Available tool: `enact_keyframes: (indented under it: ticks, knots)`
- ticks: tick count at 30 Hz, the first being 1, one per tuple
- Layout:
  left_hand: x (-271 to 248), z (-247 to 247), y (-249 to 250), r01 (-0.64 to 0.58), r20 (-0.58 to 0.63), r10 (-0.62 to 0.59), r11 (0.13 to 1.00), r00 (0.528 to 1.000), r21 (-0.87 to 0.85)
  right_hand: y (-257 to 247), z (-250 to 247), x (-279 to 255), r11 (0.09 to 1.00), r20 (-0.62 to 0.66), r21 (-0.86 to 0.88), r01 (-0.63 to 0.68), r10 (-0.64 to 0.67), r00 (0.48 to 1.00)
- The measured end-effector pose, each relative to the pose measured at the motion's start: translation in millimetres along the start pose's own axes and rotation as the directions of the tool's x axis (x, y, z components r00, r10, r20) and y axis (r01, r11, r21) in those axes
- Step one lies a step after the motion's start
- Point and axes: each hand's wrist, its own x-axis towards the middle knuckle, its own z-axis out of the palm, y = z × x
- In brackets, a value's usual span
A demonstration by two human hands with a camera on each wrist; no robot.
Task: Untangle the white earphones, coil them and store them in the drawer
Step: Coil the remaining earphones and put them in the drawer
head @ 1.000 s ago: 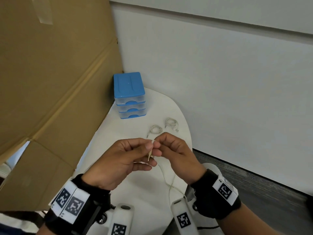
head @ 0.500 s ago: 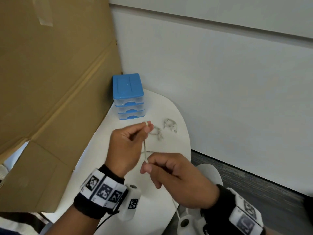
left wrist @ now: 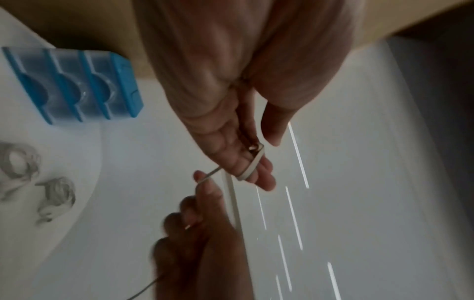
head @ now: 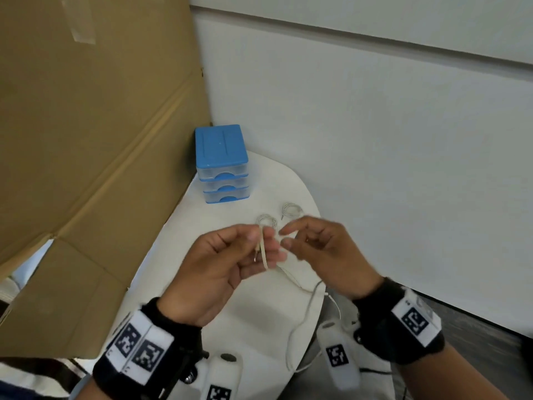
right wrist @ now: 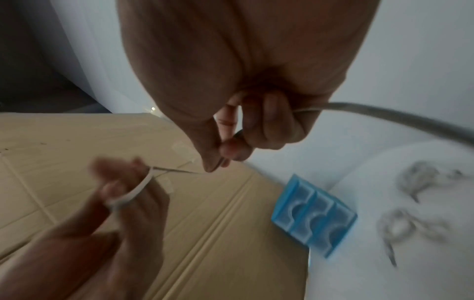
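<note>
The white earphone cable (head: 264,252) is looped over the fingers of the left hand (head: 219,264) as a coiling former. The cable is pinched taut by the right hand (head: 323,252), above the white table (head: 248,313). All drawers of the blue drawer unit (head: 222,166) are seen closed.

No legible text; only coded wristband markers (head: 415,321).

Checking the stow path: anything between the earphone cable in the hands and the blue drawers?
Two coiled earphones lie on the table between the cable held by the hands and the blue drawers. All three drawers look closed, so one must be opened first.
</note>
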Motion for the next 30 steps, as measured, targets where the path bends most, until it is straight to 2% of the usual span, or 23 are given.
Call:
enact_keyframes:
  ticks: [2,4,7,10,12,15,17,19,22,24,26,28,30]
  knots:
    - [6.3,-4.6,6.4,-0.034,-0.110,0.026,0.997,0.994,-0.071,10.2,14.4,-13.8,1.000,0.113,0.006,-0.007,0.006,0.994]
    - [12.7,-10.7,9.2,-0.076,-0.201,0.061,0.995,0.978,-0.069,7.2,26.7,-27.7,0.997,0.222,-0.073,-0.013,0.029,0.975]
    - [18.3,-19.8,1.8,-0.137,-0.279,0.173,0.980,0.945,0.145,-12.2,29.5,-39.6,0.983,0.330,-0.181,0.021,0.040,0.943]
    - [16.9,-23.6,-10.7,-0.173,-0.267,0.293,0.902,0.918,0.395,-49.5,21.1,-42.7,0.986,0.364,-0.137,0.097,-0.041,0.931]
    - [10.6,-21.2,-19.4,-0.165,-0.204,0.288,0.868,0.936,0.469,-67.3,12.6,-35.3,0.977,0.300,-0.123,0.171,-0.128,0.945]
    - [-1.7,-17.0,-26.5,-0.117,-0.084,0.174,0.879,0.981,0.462,-70.3,-1.0,-5.0,0.967,0.071,-0.142,0.211,-0.203,0.977]
    - [-5.8,-16.2,-19.8,-0.054,-0.026,0.067,0.937,0.997,0.346,-51.5,-4.8,19.3,0.976,-0.064,-0.164,0.145,-0.157,0.985]
    - [-7.6,-16.4,-9.8,-0.027,0.041,0.020,0.982,0.999,0.187,-24.8,0.2,32.0,0.982,-0.083,-0.171,0.073,-0.089,0.993]
    - [-7.7,-20.1,4.6,-0.105,0.065,0.105,0.994,0.992,0.006,7.2,19.0,17.8,0.986,0.117,-0.166,0.028,-0.009,0.993]
    - [-6.0,-26.4,11.0,-0.163,0.023,0.164,0.986,0.986,-0.022,11.5,31.8,-5.1,0.982,0.280,-0.188,-0.019,0.072,0.957]
    - [-2.0,-34.6,12.1,-0.185,-0.023,0.186,0.982,0.982,0.030,1.0,38.6,-24.9,0.970,0.399,-0.243,-0.022,0.121,0.909]
    - [2.4,-41.7,6.2,-0.191,-0.077,0.207,0.966,0.975,0.176,-22.8,37.0,-35.3,0.964,0.487,-0.264,0.019,0.117,0.866]
    - [2.8,-47.6,-5.2,-0.174,-0.106,0.224,0.920,0.969,0.351,-48.8,28.0,-35.4,0.981,0.477,-0.193,0.032,0.065,0.877]
